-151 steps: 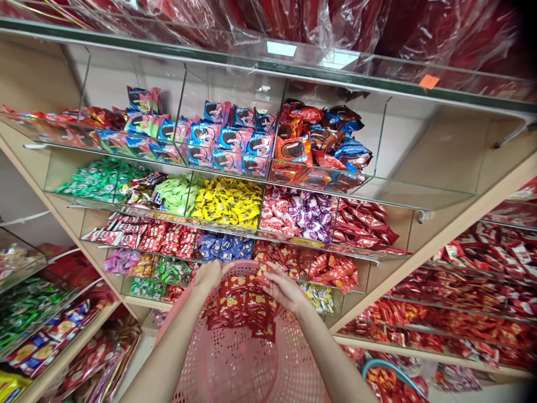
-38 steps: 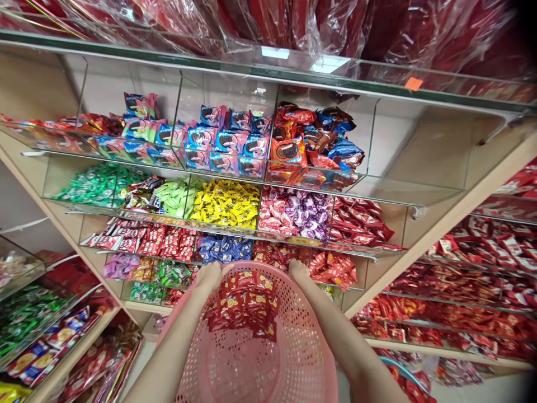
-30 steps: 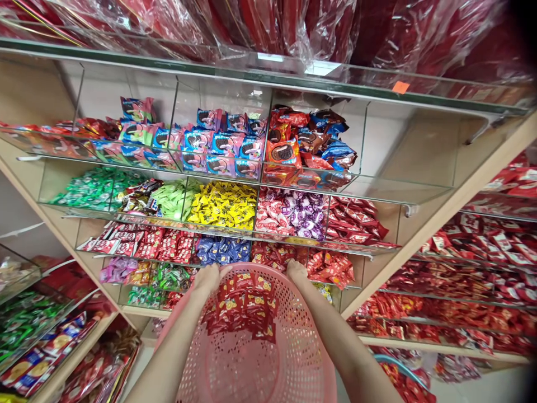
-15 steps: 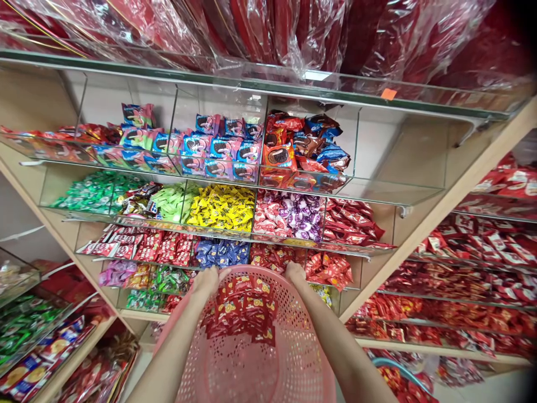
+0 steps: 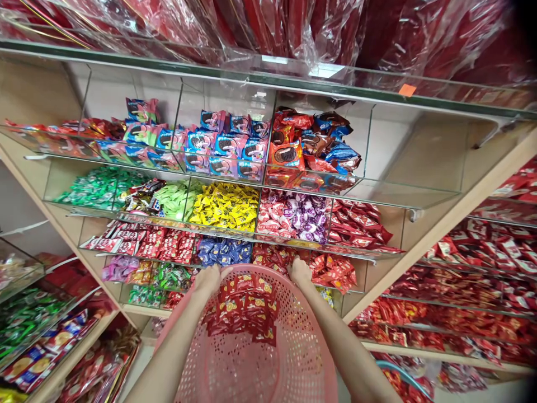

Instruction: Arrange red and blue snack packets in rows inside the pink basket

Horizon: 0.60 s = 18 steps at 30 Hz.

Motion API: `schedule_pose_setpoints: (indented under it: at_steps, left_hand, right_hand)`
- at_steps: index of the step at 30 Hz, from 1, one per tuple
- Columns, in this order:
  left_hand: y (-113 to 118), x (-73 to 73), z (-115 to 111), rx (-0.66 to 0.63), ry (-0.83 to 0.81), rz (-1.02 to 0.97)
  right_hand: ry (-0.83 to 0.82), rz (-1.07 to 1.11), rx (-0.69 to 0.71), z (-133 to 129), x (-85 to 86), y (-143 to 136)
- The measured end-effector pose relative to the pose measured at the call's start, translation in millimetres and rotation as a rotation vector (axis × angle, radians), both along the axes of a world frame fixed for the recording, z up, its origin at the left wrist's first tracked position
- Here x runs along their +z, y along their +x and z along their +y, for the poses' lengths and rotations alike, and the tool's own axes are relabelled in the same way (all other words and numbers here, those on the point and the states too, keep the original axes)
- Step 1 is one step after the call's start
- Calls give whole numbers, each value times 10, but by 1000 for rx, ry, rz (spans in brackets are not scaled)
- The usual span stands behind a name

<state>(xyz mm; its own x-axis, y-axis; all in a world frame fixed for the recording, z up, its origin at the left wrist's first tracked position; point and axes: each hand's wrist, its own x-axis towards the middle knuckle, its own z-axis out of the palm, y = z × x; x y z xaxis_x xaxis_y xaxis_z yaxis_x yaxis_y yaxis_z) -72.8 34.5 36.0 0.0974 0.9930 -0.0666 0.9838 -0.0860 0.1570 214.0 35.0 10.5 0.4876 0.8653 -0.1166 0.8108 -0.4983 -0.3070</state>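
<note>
A pink perforated plastic basket (image 5: 251, 386) is tilted toward the shelves, with its far rim up against a lower shelf. My left hand (image 5: 208, 280) is closed on the rim at the left, and my right hand (image 5: 300, 272) grips it at the right; the undersides of the fingers are hidden. Small red packets (image 5: 247, 310) with yellow-orange prints lie at the far end of the basket. Just beyond the rim, a shelf compartment holds similar-looking red packets (image 5: 272, 257). Beside it are blue packets (image 5: 224, 252) on the left and brighter red packets (image 5: 333, 271) on the right.
Glass-fronted shelves rise ahead, holding yellow sweets (image 5: 226, 207), green sweets (image 5: 100, 188) and biscuit packs (image 5: 229, 145). Plastic-wrapped red goods (image 5: 260, 28) sit on the glass top shelf (image 5: 235, 75). More packed shelves flank both sides; a blue-rimmed container (image 5: 405, 374) stands low right.
The view has shifted slightly, so the upper shelves appear a little farther right. Both hands stay on the basket rim, and the red packets inside look nearly the same.
</note>
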Motion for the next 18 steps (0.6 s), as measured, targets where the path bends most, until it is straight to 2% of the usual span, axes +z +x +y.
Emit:
schedule_pose_setpoints:
  at_steps: [3, 5, 8, 10, 13, 18]
  left_hand:
    - [-6, -12, 11, -6, 5, 2]
    - [-7, -24, 15, -13, 14, 4]
    - [-5, -33, 11, -15, 22, 8]
    - [0, -30, 5, -13, 15, 13]
    - [3, -22, -2, -12, 8, 22]
    - [-4, -9, -7, -22, 5, 19]
  right_hand:
    - [156, 9, 27, -150, 101, 3]
    - [321, 153, 47, -250, 121, -31]
    - [572, 676, 98, -369, 97, -144]
    - [667, 1052, 98, -427, 87, -237]
    - [672, 1382, 63, -504, 126, -342]
    - [616, 1587, 110, -636, 201, -429]
